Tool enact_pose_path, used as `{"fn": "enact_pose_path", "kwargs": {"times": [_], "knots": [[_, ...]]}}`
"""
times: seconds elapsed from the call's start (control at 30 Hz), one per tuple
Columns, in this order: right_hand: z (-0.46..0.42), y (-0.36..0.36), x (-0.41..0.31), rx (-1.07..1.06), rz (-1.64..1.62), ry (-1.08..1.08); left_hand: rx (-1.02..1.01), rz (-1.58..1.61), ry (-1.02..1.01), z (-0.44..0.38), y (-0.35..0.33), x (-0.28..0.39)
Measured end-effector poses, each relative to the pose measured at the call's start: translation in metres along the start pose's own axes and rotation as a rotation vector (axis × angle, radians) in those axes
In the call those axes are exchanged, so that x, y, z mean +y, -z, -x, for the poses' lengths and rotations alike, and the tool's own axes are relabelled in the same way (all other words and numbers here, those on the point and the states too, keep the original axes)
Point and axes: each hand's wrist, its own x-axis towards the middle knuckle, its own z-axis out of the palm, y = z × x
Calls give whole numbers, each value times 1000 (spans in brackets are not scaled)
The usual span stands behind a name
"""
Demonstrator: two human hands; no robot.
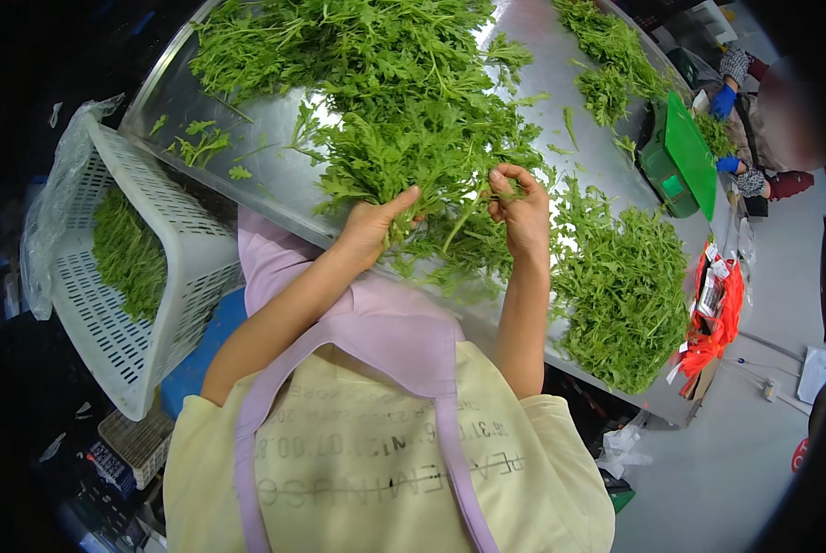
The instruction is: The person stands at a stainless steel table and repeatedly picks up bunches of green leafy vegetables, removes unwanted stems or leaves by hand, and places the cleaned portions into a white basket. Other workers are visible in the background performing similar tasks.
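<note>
My left hand (375, 225) is closed around the stem ends of a bunch of leafy greens (392, 155), its thumb lying on top. To the right, my right hand (520, 207) pinches a green sprig between thumb and fingers; part of the sprig is hidden by the fingers. Both hands are above the near edge of a metal table (275, 200). A large heap of the same greens (385, 55) spreads beyond them. Another pile of greens (620, 297) lies to the right of my right hand.
A white slatted plastic crate (171, 242) holding greens stands left of the table. At the right are a green scale (672, 166) and a bundle of red ties or strips (717, 304). Across the table a co-worker's blue-gloved hands (724, 102) are near more greens.
</note>
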Motion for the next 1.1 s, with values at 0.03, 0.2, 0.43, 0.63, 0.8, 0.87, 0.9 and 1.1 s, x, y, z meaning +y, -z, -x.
{"fn": "enact_pose_path", "kwargs": {"times": [0.03,0.2,0.43,0.63,0.8,0.87,0.9,1.1], "knots": [[0,-6,3,4,10,15,1,-15,6,0,0,-1],[-3,-27,13,52,5,99,-27,-147,-41,0,6,-8],[-1,-38,17,93,66,175,-111,-281,-137,4,3,-8],[-16,-6,24,84,1,210,-34,-55,-60,5,7,14],[-17,-7,42,-86,367,343,-20,-29,-32,5,7,22],[-13,-12,48,-41,458,365,-6,-5,-59,6,5,25],[-13,-14,49,-36,424,331,12,35,-106,5,6,27],[-32,-18,39,8,459,361,104,134,-280,-1,22,44]]}}
